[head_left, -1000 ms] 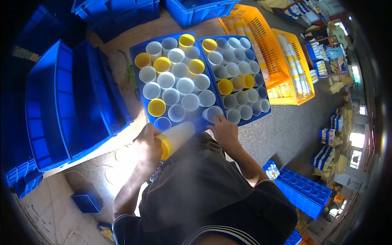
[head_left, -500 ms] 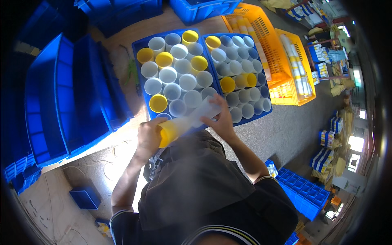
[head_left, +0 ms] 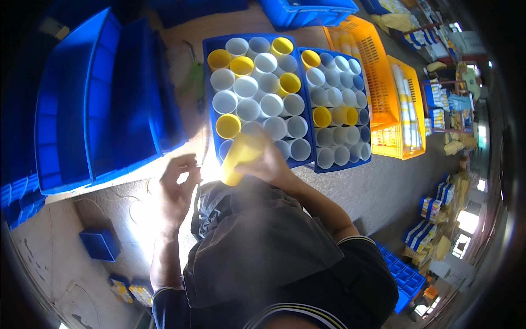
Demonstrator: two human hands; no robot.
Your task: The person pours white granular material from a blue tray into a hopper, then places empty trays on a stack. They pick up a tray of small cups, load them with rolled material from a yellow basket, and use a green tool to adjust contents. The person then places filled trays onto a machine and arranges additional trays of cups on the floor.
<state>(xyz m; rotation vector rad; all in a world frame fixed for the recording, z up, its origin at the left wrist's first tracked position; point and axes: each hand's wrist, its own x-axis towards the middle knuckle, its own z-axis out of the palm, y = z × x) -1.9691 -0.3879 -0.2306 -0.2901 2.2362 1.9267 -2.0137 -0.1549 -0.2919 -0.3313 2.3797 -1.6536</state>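
Note:
A yellow tube (head_left: 239,162), blurred by motion, is gripped in my right hand (head_left: 267,164) over the near edge of a blue crate (head_left: 212,94). Its upper end overlaps the crate's contents. White and yellow round tubes stand upright in that crate, among them a yellow tube (head_left: 228,126) and a white tube (head_left: 248,109). To the left of the held tube, my left hand (head_left: 179,178) is raised with loosely curled fingers, a gap between them and the thumb. Nothing shows in it, though bright glare washes out its edges.
A second blue crate (head_left: 323,166) of tubes adjoins on the right. Beyond it are two orange-yellow crates (head_left: 383,118) with long tubes. Large blue bins (head_left: 66,115) stand at the left on the table. A green object (head_left: 194,82) lies beside the nearer tube crate.
My left hand has let go of the yellow tube's end and moved left and down. My right hand has shifted left with the tube, which is now more upright. The view has shifted slightly.

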